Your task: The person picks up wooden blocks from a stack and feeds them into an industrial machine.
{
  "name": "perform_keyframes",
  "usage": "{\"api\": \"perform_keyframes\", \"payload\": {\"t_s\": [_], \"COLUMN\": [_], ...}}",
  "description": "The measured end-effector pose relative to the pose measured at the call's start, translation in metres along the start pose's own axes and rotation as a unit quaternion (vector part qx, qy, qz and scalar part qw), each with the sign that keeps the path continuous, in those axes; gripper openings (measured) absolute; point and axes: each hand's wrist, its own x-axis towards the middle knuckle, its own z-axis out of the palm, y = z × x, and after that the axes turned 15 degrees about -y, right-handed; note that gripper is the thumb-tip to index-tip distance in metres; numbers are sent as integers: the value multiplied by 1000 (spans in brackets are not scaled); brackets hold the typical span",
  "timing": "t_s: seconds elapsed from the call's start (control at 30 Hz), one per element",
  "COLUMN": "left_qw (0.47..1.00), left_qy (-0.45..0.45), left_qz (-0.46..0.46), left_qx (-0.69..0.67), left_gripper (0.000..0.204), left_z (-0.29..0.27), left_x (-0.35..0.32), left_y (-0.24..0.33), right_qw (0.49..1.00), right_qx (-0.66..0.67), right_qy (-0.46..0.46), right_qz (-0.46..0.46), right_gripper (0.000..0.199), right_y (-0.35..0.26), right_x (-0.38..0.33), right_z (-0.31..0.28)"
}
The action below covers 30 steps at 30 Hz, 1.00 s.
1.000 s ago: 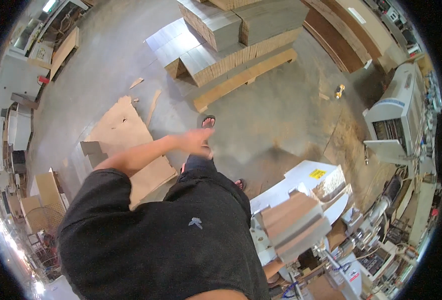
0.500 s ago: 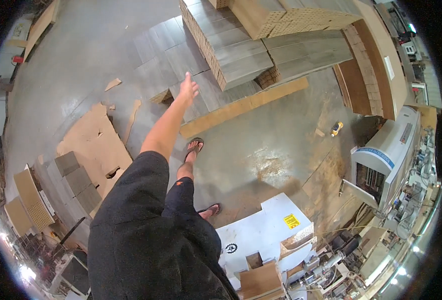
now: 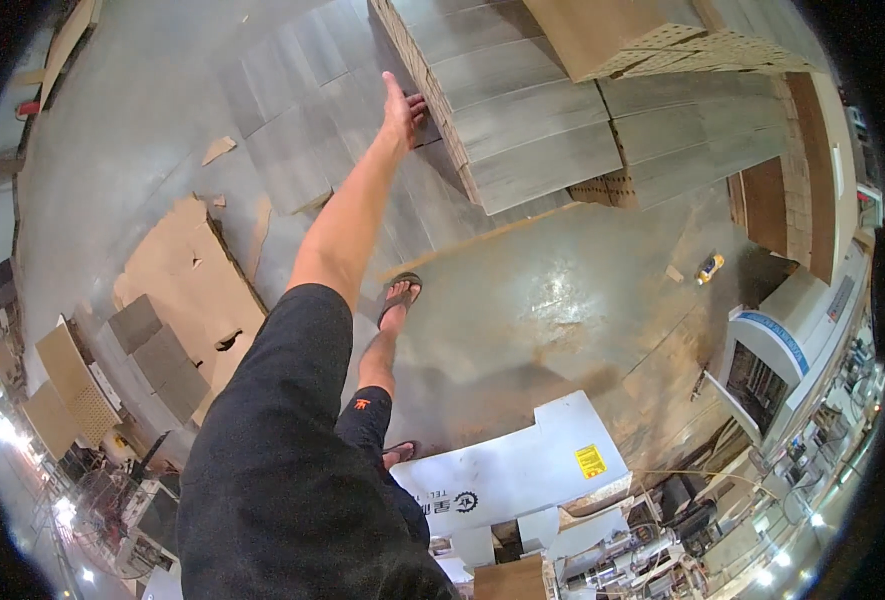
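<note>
My left hand (image 3: pixel 402 112) reaches forward with the arm stretched out. Its thumb points ahead, its fingers are apart, and it holds nothing. The fingers are beside the brown layered edge of a tall stack of grey wood-grain boards (image 3: pixel 527 130); whether they touch it I cannot tell. Beneath the hand and forearm lies a lower layer of similar grey boards (image 3: pixel 312 125). My right hand is out of the picture.
Brown blocks with holed ends (image 3: pixel 652 45) sit on the stack. Cardboard (image 3: pixel 187 255) lies on the floor at left, beside short grey boards (image 3: pixel 157 350). A white machine panel (image 3: pixel 522 455) stands near me at right. A yellow bottle-like item (image 3: pixel 709 268) lies farther right.
My left hand has moved forward and a little right, closer to the tall stack's edge. The view has shifted, so the stack appears larger. My feet have stayed about where they were.
</note>
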Motion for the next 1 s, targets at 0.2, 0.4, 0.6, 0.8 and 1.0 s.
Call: {"api": "perform_keyframes", "payload": {"t_s": [0.2,0.4,0.6,0.8,1.0], "left_qw": [998,993,948,845,770], "left_qy": [-6,-54,-67,-247,-136], "left_qz": [-61,-5,-221,-347,-428], "left_qx": [-22,102,220,322,454], "left_gripper": [109,80,68,51,68], "left_z": [27,-34,-48,-216,-129], "left_x": [-22,-67,-265,-383,-573], "left_y": [4,-53,-105,-212,-256], "right_qw": [999,960,912,744,735], "right_qx": [31,225,320,17,271], "right_qy": [-3,-2,253,666,559], "right_qz": [20,165,-40,-55,-270], "right_gripper": [8,9,22,26,26], "right_y": [54,216,462,461,452], "right_x": [-31,-89,-78,-47,-28], "right_z": [-9,-51,-58,-152,-327]}}
